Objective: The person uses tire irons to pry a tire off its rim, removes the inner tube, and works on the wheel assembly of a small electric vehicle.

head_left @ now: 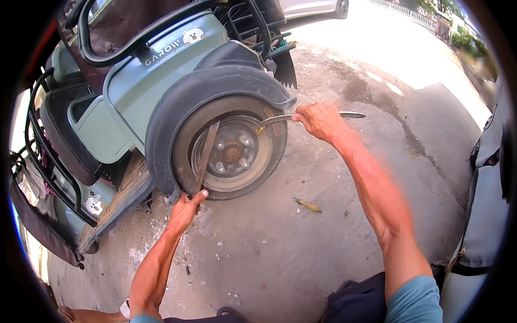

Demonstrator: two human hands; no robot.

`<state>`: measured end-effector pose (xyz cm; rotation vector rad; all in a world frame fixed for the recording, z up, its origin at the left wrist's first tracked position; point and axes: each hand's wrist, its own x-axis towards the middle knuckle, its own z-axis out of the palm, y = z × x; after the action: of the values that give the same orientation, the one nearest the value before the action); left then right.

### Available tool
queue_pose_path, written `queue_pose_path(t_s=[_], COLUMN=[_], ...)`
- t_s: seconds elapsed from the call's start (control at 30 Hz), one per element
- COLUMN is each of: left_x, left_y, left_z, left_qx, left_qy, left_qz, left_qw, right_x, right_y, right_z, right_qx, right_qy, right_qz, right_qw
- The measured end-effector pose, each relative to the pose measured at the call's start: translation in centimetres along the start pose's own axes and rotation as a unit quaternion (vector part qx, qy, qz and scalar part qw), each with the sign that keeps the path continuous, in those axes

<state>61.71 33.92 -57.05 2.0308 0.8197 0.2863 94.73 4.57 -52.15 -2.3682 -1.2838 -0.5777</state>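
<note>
A wheel with a black tire (278, 153) and a bare hub (232, 154) sits under the dark fender (215, 83) of a grey-green three-wheeled vehicle. My left hand (186, 211) is closed round the lower end of a flat, rusty metal bar (207, 156), which slants up across the wheel's face. In my right hand (319, 121) is a curved, shiny tire lever (353, 114). Its far end reaches over the tire to the upper right of the rim (267, 137), where a small yellow spot shows; whether it is hooked under the tire's edge I cannot tell.
On the concrete lies a small yellowish thing (308, 205), its kind unclear. The vehicle's footboard (116, 202) runs to the left. A grey padded thing (484, 204) stands at the right edge. Part of another person's limb (91, 316) shows at lower left.
</note>
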Motion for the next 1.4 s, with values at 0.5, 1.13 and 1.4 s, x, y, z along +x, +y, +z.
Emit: queue_pose_path(t_s=[0.5, 1.13, 1.4], left_x=[-1.6, -1.1, -1.3], left_y=[0.8, 2.7, -0.9], left_z=[0.7, -1.0, -0.4], left_qx=[-0.050, 0.030, -0.085], left_qy=[0.032, -0.110, -0.060], left_qz=[0.015, -0.018, 0.147], left_qw=[0.998, 0.993, 0.984], right_x=[-5.5, -9.4, -8.4], right_y=[-6.1, -15.2, -14.4], right_z=[-6.1, 13.3, 13.4], right_qx=[0.676, 0.690, 0.650], right_qy=[-0.263, -0.029, -0.095], right_qz=[0.351, 0.298, 0.268], right_qw=[0.592, 0.659, 0.705])
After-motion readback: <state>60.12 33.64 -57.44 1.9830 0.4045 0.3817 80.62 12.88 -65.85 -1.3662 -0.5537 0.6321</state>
